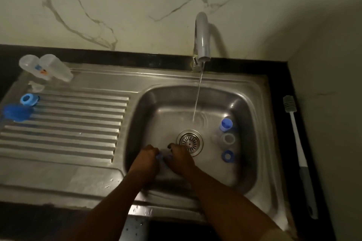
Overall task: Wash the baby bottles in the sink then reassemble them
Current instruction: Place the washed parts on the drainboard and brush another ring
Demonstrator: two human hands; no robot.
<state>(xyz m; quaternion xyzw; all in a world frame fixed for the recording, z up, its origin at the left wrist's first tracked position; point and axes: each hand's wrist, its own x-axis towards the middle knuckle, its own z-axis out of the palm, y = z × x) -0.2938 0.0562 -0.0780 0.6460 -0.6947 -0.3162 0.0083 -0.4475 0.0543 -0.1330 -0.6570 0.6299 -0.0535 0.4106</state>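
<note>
Steel sink [252,103], ribbed drainboard [64,123], black tabletop [305,88], marble wall. Left hand [146,159] and right hand [179,159]: each grip pinching small blue part [161,156].

I see both hands, left hand [146,160] and right hand [179,159], clasping a blue part [161,156] low in the sink [252,103]. The tap [202,39] runs.
</note>
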